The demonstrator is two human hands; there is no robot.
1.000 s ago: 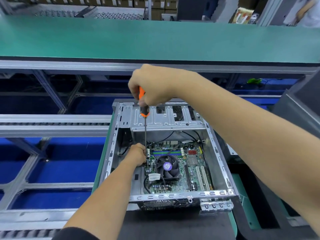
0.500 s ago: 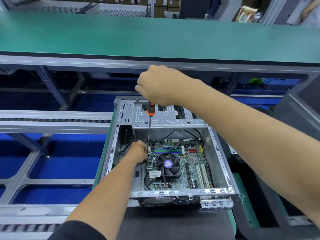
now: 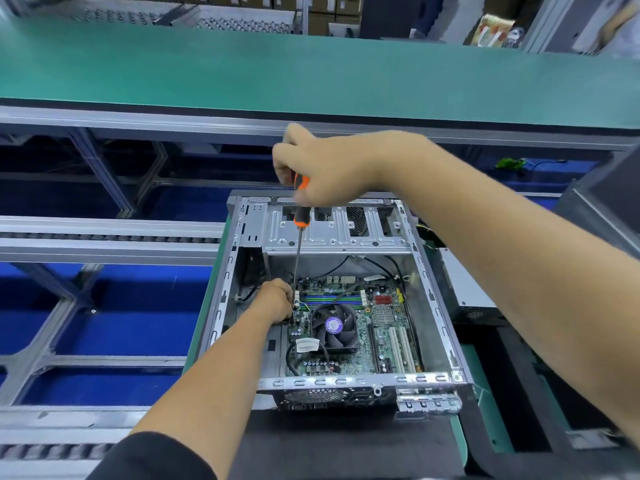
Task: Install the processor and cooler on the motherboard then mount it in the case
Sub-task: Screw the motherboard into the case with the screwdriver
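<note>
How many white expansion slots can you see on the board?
2. Both white slots lie side by side at the motherboard's right, right of the cooler fan: one at, the other just right of it. None looks hidden.

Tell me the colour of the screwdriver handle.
Orange and black: the screwdriver handle shows best in the head view, below the right hand.

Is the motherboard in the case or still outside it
In. The motherboard lies flat on the floor of the open case, its walls around it, the cooler fan on top. Whether it is fully screwed down, cannot tell.
</note>
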